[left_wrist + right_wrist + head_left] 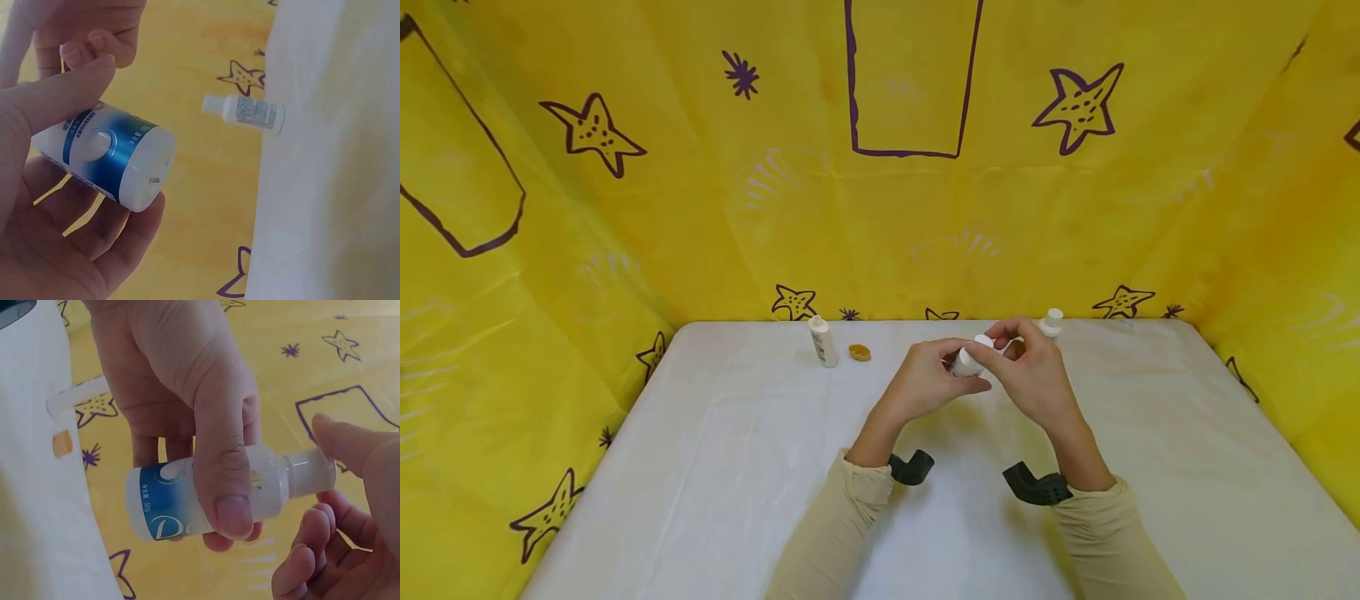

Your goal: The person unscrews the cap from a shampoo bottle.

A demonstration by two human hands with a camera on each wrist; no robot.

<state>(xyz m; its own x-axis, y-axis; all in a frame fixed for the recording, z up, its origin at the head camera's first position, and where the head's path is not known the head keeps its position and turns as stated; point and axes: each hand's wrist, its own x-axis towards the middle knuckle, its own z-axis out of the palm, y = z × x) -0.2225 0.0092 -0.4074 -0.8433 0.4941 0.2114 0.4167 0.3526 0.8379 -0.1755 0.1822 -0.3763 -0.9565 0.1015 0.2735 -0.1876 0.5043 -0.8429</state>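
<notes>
A small white bottle with a blue label [103, 153] is held tilted above the table, its base toward the left wrist camera. My left hand [928, 379] grips its body, thumb on one side and fingers curled round the other. At the bottle's top, my right hand [1037, 375] pinches the white cap [312, 472] between thumb and fingers. The cap is on the bottle's neck; whether it is loose, I cannot tell.
On the white table [722, 467], a white bottle [823, 343] stands at the back left beside a small orange-yellow piece [860, 354]. Another white-capped bottle [1052, 321] is partly hidden behind my right hand. Yellow patterned cloth [887, 225] hangs around the table.
</notes>
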